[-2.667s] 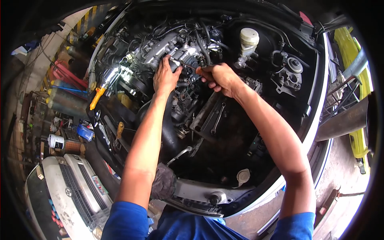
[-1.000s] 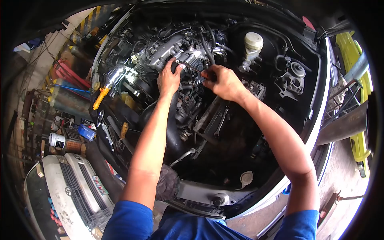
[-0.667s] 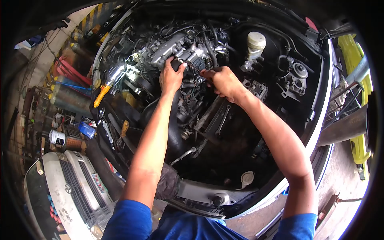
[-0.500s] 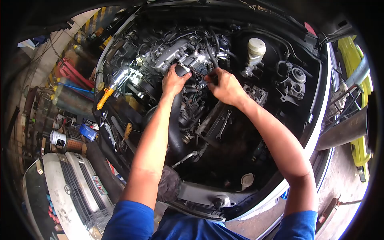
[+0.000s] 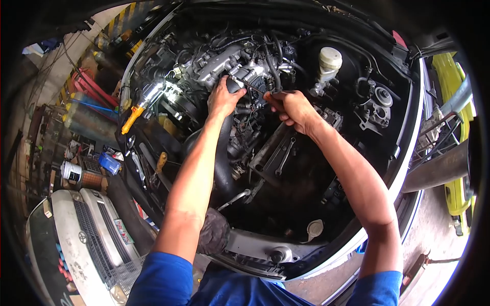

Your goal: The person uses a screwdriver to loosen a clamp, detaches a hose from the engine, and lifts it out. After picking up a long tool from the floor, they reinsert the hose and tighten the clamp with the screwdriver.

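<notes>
Wrench [image 5: 251, 87], thin and silver, is sitting far back in the open car, on top of the engine [image 5: 224, 58]. Right hand [image 5: 292, 108] is closing around its handle and looks to be turning a bolt. Left hand [image 5: 223, 98] is pressing on the wrench's dark head, fingers curled. Next, the right hand is needing a firm, steady swing while the left is keeping the head from slipping

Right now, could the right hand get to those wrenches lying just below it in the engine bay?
Probably yes. The wrenches lie in the open just below the right hand, with nothing over them. But that hand is closed on a thin tool, which it would have to let go first.
</notes>
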Demonstrator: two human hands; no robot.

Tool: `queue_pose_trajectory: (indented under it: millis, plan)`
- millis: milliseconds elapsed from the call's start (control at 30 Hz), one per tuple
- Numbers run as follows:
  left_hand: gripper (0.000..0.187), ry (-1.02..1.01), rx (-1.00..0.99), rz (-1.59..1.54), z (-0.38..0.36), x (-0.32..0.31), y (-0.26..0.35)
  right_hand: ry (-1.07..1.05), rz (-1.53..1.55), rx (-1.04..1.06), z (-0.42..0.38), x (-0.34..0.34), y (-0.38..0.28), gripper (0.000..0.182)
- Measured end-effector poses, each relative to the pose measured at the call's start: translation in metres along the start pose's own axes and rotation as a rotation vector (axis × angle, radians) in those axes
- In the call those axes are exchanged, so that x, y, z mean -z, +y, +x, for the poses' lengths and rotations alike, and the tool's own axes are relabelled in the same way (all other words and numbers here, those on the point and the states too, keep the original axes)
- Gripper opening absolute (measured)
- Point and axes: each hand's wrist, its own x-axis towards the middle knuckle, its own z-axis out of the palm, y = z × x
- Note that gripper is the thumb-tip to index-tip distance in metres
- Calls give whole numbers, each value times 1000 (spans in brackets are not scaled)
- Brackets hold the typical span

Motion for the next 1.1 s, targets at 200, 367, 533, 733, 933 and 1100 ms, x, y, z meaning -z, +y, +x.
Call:
queue_pose_trajectory:
  millis: [200, 367, 533, 733, 933, 1100]
  plan:
    - [93, 66, -79, 26, 2, -7, -11, 310, -1045, 880, -7, -1, 3, 25]
    - [77, 48, -104, -118, 0, -5, -14, 151, -565, 541, 3, -6, 14, 25]
    - [69, 108, -110, -46, -1, -8, -10, -102, 44, -31, 8, 6, 0, 30]
    - [62, 126, -47, -58, -2, -5, -4, 305, -780, 708, -16, -2, -10, 21]
    - [63, 125, -51, -63, -1, -7, -5, 315, -1067, 963, -19, -2, -1, 28]
    - [71, 92, -60, -106, 1, -5, -8, 338, -1154, 1023, -19, 0, 0, 28]
